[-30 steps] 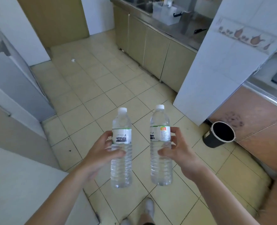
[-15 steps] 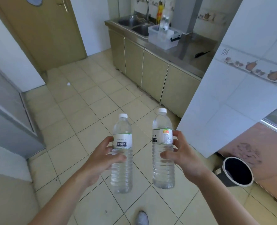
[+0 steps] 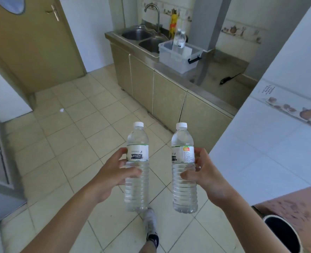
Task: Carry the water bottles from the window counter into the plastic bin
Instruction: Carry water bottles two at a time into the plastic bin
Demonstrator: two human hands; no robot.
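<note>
I hold two clear water bottles upright over the tiled floor. My left hand grips the left bottle around its middle. My right hand grips the right bottle, which has an orange patch on its label. Ahead on the steel counter stands the clear plastic bin with a dark handle, and two more bottles stand upright inside it.
A double sink with a tap lies left of the bin. Beige cabinets run under the counter. A white tiled wall corner juts in on the right, with a black bucket at its foot. A door stands at the far left.
The view has tilted up and moved forward; sink, counter and bin have come fully into sight and nearer. Both hands keep the same grip on their bottles.
</note>
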